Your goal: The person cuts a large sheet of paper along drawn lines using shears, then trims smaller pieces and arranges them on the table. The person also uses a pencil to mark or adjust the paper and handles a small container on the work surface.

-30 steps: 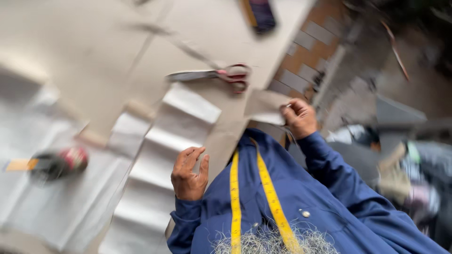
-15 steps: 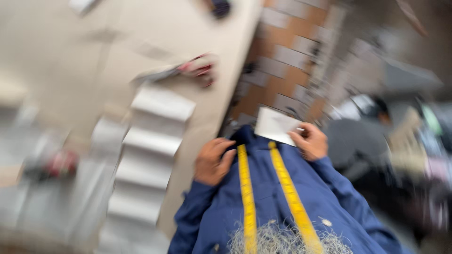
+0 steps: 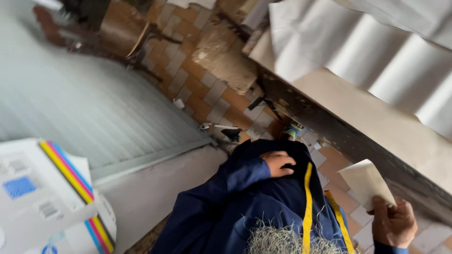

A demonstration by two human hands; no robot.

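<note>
1. The view looks down past the person's own chest, which is covered by a dark blue garment [image 3: 245, 207] with a yellow measuring tape [image 3: 307, 207] hanging down the front.
2. The right hand [image 3: 393, 223], at the lower right, pinches a small cream paper piece [image 3: 366, 181] by its lower corner, thumb and fingers closed on it. The paper stands up from the hand, in the air just below the table edge and above the tiled floor.
3. The left hand [image 3: 278, 162] lies flat against the dark blue garment near the chest, fingers loosely curled and pressed to the cloth, holding nothing that can be seen.
4. The two hands are apart, with the measuring tape between them.
5. At the upper right is a table [image 3: 376, 122] with a tan top and a dark front edge. White folded sheets [image 3: 367, 47] lie on it, creased in long ridges.
6. At the lower left stands a white cardboard box [image 3: 52, 202] with a stripe of yellow, pink and blue along one edge. Its flaps are shut, so its contents cannot be seen.
7. The floor [image 3: 202, 80] is paved in orange and grey tiles. A pale corrugated metal shutter [image 3: 80, 108] fills the left side.
8. A brown, lumpy bundle [image 3: 223, 54] sits on the floor near the table; what it is cannot be told.
</note>
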